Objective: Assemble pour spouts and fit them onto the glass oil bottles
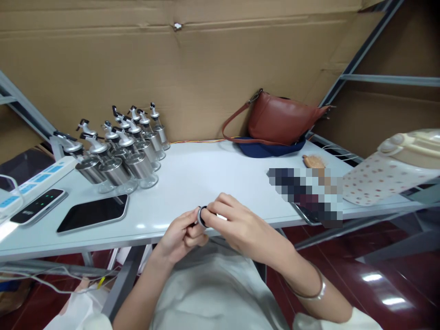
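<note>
In front of my body, at the table's near edge, my left hand (184, 234) is closed around a small round silver-and-black cap (200, 217). Its ring-shaped rim faces my right hand (237, 224), whose fingers are bent and press into the opening. My fingers cover most of the cap, so its full shape is hidden. Off to the left stand several glass-and-steel oil bottles (115, 172) in a close group, fitted with silver pourer tops (98, 145) with black levers.
A tablet-like black device (94, 213), a smaller device with green digits (38, 207) and a power strip (41, 181) lie at left. Toward the right are a brown bag (282, 119) on a navy cap (271, 149), a blurred-out item (305, 197) and a dotted jug (374, 178). Cardboard (206, 82) backs the table.
</note>
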A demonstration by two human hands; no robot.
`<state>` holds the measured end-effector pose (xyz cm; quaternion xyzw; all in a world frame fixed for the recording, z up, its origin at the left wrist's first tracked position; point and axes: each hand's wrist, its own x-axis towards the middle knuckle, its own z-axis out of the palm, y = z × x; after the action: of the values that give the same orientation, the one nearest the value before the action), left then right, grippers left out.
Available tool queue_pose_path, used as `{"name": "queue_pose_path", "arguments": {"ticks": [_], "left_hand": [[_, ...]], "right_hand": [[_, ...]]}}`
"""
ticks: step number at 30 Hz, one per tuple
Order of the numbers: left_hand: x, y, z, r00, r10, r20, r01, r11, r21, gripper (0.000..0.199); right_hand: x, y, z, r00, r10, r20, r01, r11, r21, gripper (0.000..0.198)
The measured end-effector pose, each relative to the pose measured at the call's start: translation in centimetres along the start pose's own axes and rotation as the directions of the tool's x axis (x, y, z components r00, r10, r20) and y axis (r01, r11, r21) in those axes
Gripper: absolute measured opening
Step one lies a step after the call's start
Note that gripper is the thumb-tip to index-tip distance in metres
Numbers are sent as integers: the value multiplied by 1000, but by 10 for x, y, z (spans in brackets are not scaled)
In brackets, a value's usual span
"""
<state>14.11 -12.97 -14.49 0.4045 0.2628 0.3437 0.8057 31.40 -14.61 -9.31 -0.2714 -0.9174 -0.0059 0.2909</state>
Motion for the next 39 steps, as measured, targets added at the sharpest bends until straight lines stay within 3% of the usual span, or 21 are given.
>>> {"name": "queue_pose_path", "arguments": {"ticks": [2,5,7,8,10,12,14,16,18,20,22,23,25,27,29,31,34,37,39], "left_hand": [[-4,1,-2,999,-20,34,19,999,27,45],[-15,5,2,994,77,-78,-59,976,209,45],[-22,7,7,959,230,-165,-138,890,435,43],[-25,8,10,930,320,-179,-168,805,569,40],[-28,10,13,855,504,-125,-204,546,812,33],[-27,11,13,783,622,18,-215,243,946,26],[-22,11,10,745,645,168,-226,7,974,25],[-15,10,6,747,615,253,-228,-120,966,26],[-10,6,3,741,623,251,-207,-144,968,24],[-7,0,5,716,681,154,-170,-44,984,22],[-8,-4,8,710,704,-20,-146,175,974,23],[-9,-4,10,731,673,-109,-148,313,938,26],[-9,1,12,816,534,-221,-172,589,790,34],[-5,10,12,912,350,-215,-174,803,571,42],[4,23,13,977,182,-111,-128,918,376,46],[13,35,13,999,40,34,-48,961,273,48],[20,48,16,982,-69,175,16,957,290,46],[18,50,17,995,34,98,-76,883,463,42],[14,48,15,974,221,41,-191,719,668,37]], "right_hand": [[-1,-7,-3,1000,-8,6,9,1000,-30,27],[-1,-11,-1,998,30,-46,-28,998,47,25],[0,-9,3,988,96,-117,-71,977,201,19],[1,-7,5,978,158,-138,-109,944,312,14],[2,-1,11,937,337,-93,-225,784,579,5],[4,8,17,871,484,87,-349,485,802,7],[5,19,23,815,508,277,-412,173,895,14],[5,28,27,782,471,407,-447,-30,894,20],[5,35,29,770,441,461,-477,-83,875,24],[5,37,28,789,445,423,-481,19,877,25],[4,34,25,834,458,307,-444,227,867,22],[3,31,23,862,452,230,-410,352,841,19],[3,25,19,922,384,52,-301,625,721,13],[1,19,12,966,231,-118,-148,865,480,8],[0,14,3,978,76,-194,-37,980,197,13],[-3,11,-6,981,-7,-194,8,1000,4,21],[-6,10,-12,977,-49,-208,30,995,-91,24],[-6,16,-5,960,28,-280,-20,999,32,17],[-5,21,5,931,201,-303,-121,957,263,8]]}}
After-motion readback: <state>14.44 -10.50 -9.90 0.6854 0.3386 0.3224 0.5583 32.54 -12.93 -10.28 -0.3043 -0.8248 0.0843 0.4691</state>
